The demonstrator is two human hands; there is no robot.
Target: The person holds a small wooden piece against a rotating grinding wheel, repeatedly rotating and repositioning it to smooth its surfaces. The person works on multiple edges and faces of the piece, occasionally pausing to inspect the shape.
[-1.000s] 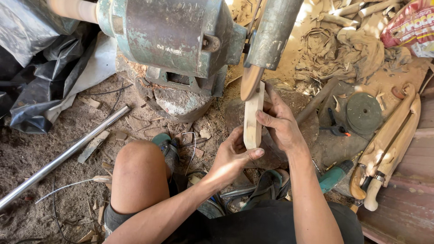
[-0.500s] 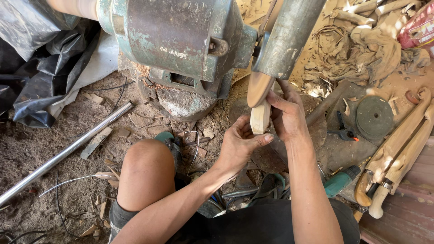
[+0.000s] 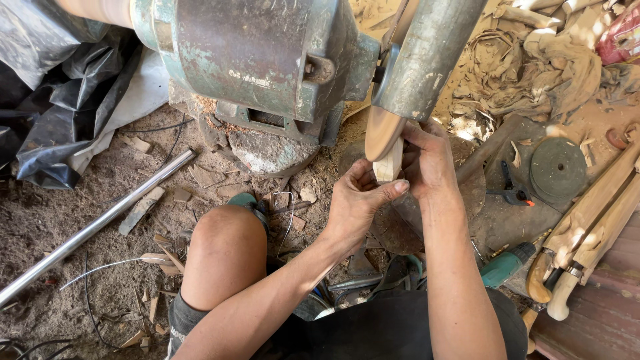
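A pale wooden piece (image 3: 388, 163) stands upright between both hands, its top end against the brown sanding disc (image 3: 381, 131). My left hand (image 3: 357, 203) grips it from below and from the left. My right hand (image 3: 430, 160) clasps it from the right, fingers wrapped around its far side. The disc sits under a grey-green guard (image 3: 427, 57) on a worn green motor (image 3: 247, 57). My bare left knee (image 3: 223, 233) is bent just left of the hands.
A steel rod (image 3: 100, 223) lies diagonally on the sawdust floor at left. Black plastic sheeting (image 3: 53, 100) is bunched at far left. A dark grinding disc (image 3: 557, 170), carved wooden handles (image 3: 587, 227) and a green power tool (image 3: 507, 263) lie at right.
The wooden piece has been pushed up against the disc, so less of it shows. Both hands have closed in around it, and the camera has leaned closer to the machine.
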